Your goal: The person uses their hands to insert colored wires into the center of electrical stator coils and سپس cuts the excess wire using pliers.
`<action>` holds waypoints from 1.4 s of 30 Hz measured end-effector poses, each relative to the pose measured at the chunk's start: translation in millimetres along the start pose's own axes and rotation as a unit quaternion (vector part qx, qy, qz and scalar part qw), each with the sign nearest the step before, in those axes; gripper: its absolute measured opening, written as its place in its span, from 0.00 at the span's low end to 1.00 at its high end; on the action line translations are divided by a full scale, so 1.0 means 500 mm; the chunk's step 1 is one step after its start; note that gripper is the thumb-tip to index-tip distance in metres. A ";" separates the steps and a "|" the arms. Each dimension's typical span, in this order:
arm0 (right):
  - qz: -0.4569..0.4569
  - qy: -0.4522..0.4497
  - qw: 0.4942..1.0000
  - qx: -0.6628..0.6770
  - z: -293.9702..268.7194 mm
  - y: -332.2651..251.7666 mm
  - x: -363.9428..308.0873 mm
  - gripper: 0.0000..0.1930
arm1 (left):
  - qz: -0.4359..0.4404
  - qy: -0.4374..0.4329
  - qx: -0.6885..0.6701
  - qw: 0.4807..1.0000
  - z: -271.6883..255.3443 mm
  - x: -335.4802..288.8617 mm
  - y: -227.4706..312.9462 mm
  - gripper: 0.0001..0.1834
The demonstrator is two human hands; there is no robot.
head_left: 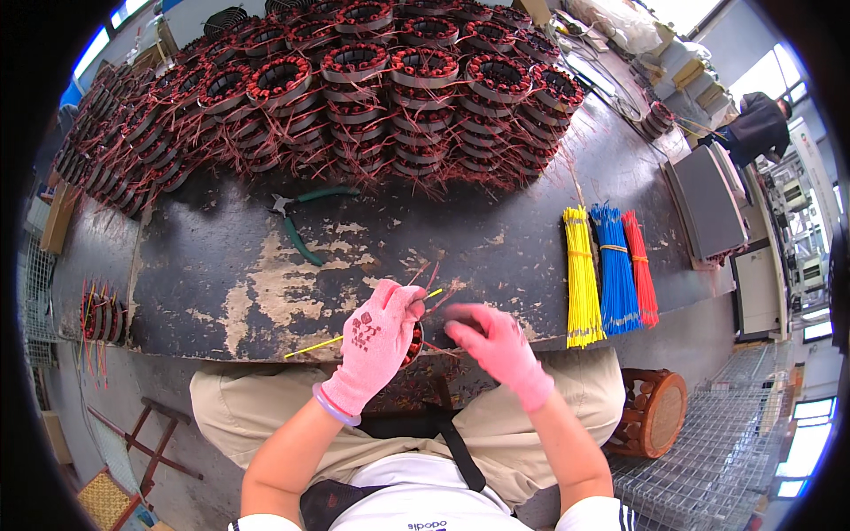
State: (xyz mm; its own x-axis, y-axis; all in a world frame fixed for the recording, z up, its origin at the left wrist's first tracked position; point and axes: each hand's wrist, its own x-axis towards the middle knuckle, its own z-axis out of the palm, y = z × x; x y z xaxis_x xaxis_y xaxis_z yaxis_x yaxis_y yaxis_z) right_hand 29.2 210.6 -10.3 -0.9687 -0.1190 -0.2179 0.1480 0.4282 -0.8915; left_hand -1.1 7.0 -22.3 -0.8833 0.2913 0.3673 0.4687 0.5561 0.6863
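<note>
My left hand (372, 345), in a pink glove, is closed at the table's near edge, its thumb and fingers pinched on a thin yellow wire (314, 346). The wire runs out on both sides of the hand. Thin dark red leads (433, 273) stick up beside those fingertips. Partly hidden behind this hand is a motor stator (413, 345) with red windings, close to my lap. My right hand (500, 345), also gloved in pink, is just right of the stator and its leads. Its fingertips are smeared by motion, so whether they grip anything is unclear.
Stacked stators (354, 62) fill the back of the worn dark table (204, 257). Green-handled cutters (301, 232) lie mid-table. Bundles of yellow (581, 283), blue (615, 274) and red wires (639, 274) lie at right. More stators (104, 319) sit far left. A wooden stool (660, 412) stands below right.
</note>
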 end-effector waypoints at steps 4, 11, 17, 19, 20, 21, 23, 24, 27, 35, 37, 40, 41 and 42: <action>0.060 -0.117 0.980 0.146 -0.002 0.001 0.068 0.13 | 0.001 0.001 -0.015 1.000 0.006 0.002 -0.004 0.13; 0.066 -0.035 0.990 0.122 0.024 -0.009 0.048 0.08 | -0.012 -0.003 -0.002 1.000 0.007 -0.001 -0.001 0.14; 0.019 0.066 0.990 0.124 0.018 0.002 0.004 0.08 | -0.002 -0.008 -0.011 1.000 0.002 -0.005 -0.005 0.15; 0.012 0.080 0.987 0.141 0.026 0.006 0.000 0.08 | 0.001 -0.015 -0.011 1.000 0.003 -0.007 -0.007 0.14; -0.015 0.091 0.989 0.115 0.025 0.009 0.000 0.08 | 0.004 -0.019 -0.007 1.000 0.004 -0.004 -0.006 0.14; -0.042 0.103 0.990 0.089 0.025 0.012 0.000 0.08 | 0.007 -0.022 -0.003 1.000 0.004 -0.001 -0.005 0.14; -0.108 0.125 0.986 0.010 0.023 0.012 0.000 0.07 | 0.014 -0.040 -0.018 0.999 -0.003 0.000 0.000 0.14; -0.147 0.136 0.979 -0.042 0.020 0.007 0.000 0.08 | 0.016 -0.049 -0.024 0.998 -0.007 0.000 0.002 0.14; -0.201 0.157 0.961 -0.107 0.013 -0.007 0.000 0.08 | 0.020 -0.063 -0.020 0.998 -0.010 -0.001 0.003 0.13; -0.255 0.081 0.956 -0.122 -0.014 -0.015 0.019 0.07 | 0.078 -0.077 0.027 0.994 -0.013 0.006 0.004 0.15; -0.221 0.055 0.968 -0.108 -0.018 -0.018 0.020 0.08 | 0.071 -0.075 0.038 0.994 -0.009 0.009 0.009 0.14; -0.196 0.039 0.976 -0.087 -0.023 -0.024 0.019 0.08 | 0.063 -0.076 0.045 0.994 -0.009 0.008 0.012 0.12; -0.183 0.033 0.979 -0.084 -0.025 -0.025 0.019 0.08 | 0.068 -0.079 0.046 0.994 -0.010 0.009 0.016 0.12; -0.170 0.026 0.982 -0.082 -0.027 -0.026 0.019 0.08 | 0.073 -0.081 0.047 0.993 -0.013 0.012 0.022 0.12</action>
State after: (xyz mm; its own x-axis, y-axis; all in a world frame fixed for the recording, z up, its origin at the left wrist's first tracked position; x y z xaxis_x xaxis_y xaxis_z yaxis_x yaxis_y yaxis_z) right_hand 15.2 215.9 4.5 -0.9660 -0.2355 0.1063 -0.2159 0.5098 -0.8327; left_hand -1.1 9.7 -8.8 -0.7990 0.4909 0.3472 0.5957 0.5676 0.5683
